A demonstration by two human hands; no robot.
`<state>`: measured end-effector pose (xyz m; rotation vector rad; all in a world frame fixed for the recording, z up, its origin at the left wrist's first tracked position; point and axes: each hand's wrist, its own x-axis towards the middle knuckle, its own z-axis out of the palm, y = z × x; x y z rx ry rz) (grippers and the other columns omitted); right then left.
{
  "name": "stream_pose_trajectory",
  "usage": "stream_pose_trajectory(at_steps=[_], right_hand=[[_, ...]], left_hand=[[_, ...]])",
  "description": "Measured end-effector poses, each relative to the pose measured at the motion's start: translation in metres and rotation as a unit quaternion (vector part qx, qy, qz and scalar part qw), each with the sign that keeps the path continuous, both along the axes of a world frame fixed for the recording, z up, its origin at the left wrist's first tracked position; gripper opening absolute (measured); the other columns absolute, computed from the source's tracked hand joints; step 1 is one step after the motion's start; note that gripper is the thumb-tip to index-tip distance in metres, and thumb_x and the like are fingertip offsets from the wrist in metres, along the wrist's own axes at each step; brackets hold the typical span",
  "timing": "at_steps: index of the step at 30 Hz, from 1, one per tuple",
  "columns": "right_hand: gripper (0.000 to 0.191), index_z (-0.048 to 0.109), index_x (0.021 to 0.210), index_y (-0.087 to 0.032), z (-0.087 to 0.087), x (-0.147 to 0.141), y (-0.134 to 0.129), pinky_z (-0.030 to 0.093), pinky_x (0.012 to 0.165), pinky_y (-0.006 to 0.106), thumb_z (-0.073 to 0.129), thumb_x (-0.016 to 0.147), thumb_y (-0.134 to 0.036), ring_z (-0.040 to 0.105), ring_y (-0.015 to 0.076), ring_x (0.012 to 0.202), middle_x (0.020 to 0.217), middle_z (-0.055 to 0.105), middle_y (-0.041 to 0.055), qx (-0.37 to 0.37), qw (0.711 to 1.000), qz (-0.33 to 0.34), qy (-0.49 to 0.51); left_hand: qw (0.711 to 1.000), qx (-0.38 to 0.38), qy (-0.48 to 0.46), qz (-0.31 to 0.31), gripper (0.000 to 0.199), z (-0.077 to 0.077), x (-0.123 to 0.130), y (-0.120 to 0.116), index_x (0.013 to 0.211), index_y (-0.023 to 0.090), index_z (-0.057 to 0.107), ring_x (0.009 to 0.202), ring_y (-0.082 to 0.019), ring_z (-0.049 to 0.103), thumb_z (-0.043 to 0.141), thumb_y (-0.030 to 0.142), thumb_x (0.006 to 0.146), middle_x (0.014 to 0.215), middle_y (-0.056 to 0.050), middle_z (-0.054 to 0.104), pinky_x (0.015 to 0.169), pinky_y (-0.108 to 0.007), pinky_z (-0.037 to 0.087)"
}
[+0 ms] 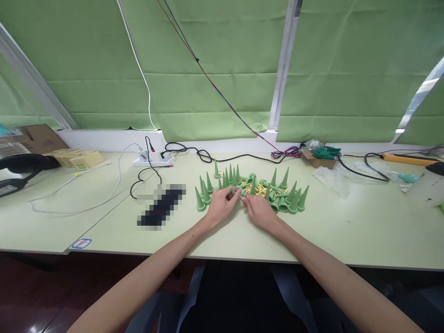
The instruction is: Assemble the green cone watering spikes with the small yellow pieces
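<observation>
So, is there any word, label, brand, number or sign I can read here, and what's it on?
Nothing reads clearly.
White sticker with a blue border, on the pale tabletop near its front edge: a red mark, too small and blurred to read.
Black curved object at the left edge: a faint marking, too small to read.
Dark pixelated patch: any text is hidden.
Pointed green cones: no visible lettering.

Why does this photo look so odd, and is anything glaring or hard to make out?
Head view: the left window post leans steeply, probably wide-lens distortion; coarse squares hide a dark thing on the table; bright light glares along the right-hand window gap; yellow pieces among the green cones are too small to tell apart.
</observation>
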<state>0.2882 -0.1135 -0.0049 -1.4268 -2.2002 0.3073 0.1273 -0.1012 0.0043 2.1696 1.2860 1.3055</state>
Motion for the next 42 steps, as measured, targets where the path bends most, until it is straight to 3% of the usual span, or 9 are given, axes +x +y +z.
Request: stream_pose_trajectory(at_steps=[5, 8, 11, 16, 20, 24, 29, 36, 42], right_hand=[[0.042, 0.055, 0.074, -0.019, -0.003, 0.001, 0.001, 0.036, 0.061, 0.026, 0.029, 0.103, -0.035, 0.054, 0.0152, 0.058, 0.062, 0.059, 0.0006, 0.007, 0.994, 0.025, 0.105], [0.052, 0.055, 0.072, -0.02, -0.001, 0.0, 0.0, 0.036, 0.061, 0.025, 0.023, 0.103, -0.045, 0.053, 0.0149, 0.059, 0.061, 0.057, -0.0005, 0.022, 0.987, 0.012, 0.156], [0.055, 0.056, 0.072, -0.02, 0.0, -0.001, -0.002, 0.035, 0.062, 0.025, 0.021, 0.103, -0.05, 0.052, 0.0149, 0.058, 0.059, 0.055, -0.0017, 0.031, 0.987, -0.001, 0.156], [0.052, 0.055, 0.072, -0.02, 0.001, -0.003, -0.005, 0.036, 0.063, 0.026, 0.022, 0.103, -0.047, 0.052, 0.0147, 0.057, 0.058, 0.054, -0.0023, 0.024, 0.991, 0.011, 0.135], [0.052, 0.053, 0.07, -0.021, 0.002, -0.004, -0.007, 0.036, 0.064, 0.027, 0.023, 0.103, -0.046, 0.052, 0.0149, 0.057, 0.059, 0.054, -0.0018, 0.018, 0.991, 0.029, 0.132], [0.05, 0.05, 0.069, -0.021, 0.002, -0.004, -0.008, 0.036, 0.064, 0.027, 0.023, 0.103, -0.046, 0.052, 0.0151, 0.058, 0.059, 0.053, -0.0014, 0.011, 0.992, 0.035, 0.124], [0.048, 0.048, 0.069, -0.021, 0.001, -0.003, -0.007, 0.037, 0.065, 0.027, 0.024, 0.103, -0.044, 0.052, 0.0147, 0.059, 0.061, 0.054, -0.0011, 0.006, 0.992, 0.047, 0.116], [0.048, 0.047, 0.068, -0.02, -0.001, -0.004, -0.005, 0.034, 0.062, 0.026, 0.026, 0.103, -0.045, 0.05, 0.0136, 0.058, 0.06, 0.052, -0.0014, 0.006, 0.993, 0.051, 0.103], [0.048, 0.047, 0.069, -0.019, -0.003, -0.003, -0.004, 0.032, 0.061, 0.025, 0.025, 0.104, -0.044, 0.049, 0.0123, 0.058, 0.061, 0.054, -0.0014, 0.007, 0.994, 0.055, 0.095]], left_hand=[[1.0, -0.002, -0.013, 0.012, 0.047, 0.0, 0.0, 0.0, 0.057, 0.016, 0.057, 0.047, -0.009, 0.045, 0.05, 0.048, 0.09, 0.066, -0.002, 0.067, 0.049, -0.025, 0.035], [0.999, 0.022, 0.008, 0.022, 0.044, 0.013, -0.001, -0.003, 0.063, 0.016, 0.062, 0.045, -0.009, 0.044, 0.05, 0.049, 0.09, 0.059, -0.001, 0.063, 0.049, -0.025, 0.035], [0.998, 0.05, 0.041, 0.025, 0.036, 0.044, -0.007, -0.007, 0.078, 0.017, 0.068, 0.044, -0.01, 0.045, 0.052, 0.048, 0.09, 0.05, 0.002, 0.056, 0.05, -0.024, 0.037], [0.995, 0.023, 0.068, 0.073, 0.027, 0.112, -0.034, 0.013, 0.083, 0.016, 0.067, 0.048, -0.011, 0.054, 0.055, 0.04, 0.084, 0.065, -0.002, 0.067, 0.052, -0.024, 0.042], [0.983, -0.079, 0.125, 0.109, 0.025, 0.137, -0.06, 0.054, 0.077, 0.015, 0.068, 0.039, -0.011, 0.048, 0.056, 0.037, 0.081, 0.058, -0.003, 0.065, 0.044, -0.024, 0.038], [0.958, -0.147, 0.199, 0.144, 0.021, 0.127, -0.074, 0.094, 0.057, 0.016, 0.064, 0.037, -0.012, 0.048, 0.068, 0.032, 0.07, 0.044, -0.002, 0.055, 0.04, -0.025, 0.032], [0.942, -0.268, 0.178, 0.092, 0.023, 0.099, -0.081, 0.12, 0.046, 0.017, 0.06, 0.046, -0.013, 0.053, 0.077, 0.026, 0.058, 0.047, -0.003, 0.056, 0.045, -0.024, 0.04], [0.928, -0.325, 0.169, 0.07, 0.024, 0.081, -0.087, 0.12, 0.052, 0.014, 0.064, 0.054, -0.014, 0.054, 0.083, 0.03, 0.049, 0.054, -0.005, 0.061, 0.051, -0.025, 0.045], [0.921, -0.326, 0.194, 0.094, 0.026, 0.093, -0.095, 0.116, 0.073, 0.015, 0.07, 0.062, -0.018, 0.059, 0.078, 0.027, 0.051, 0.068, -0.006, 0.068, 0.056, -0.026, 0.046]])
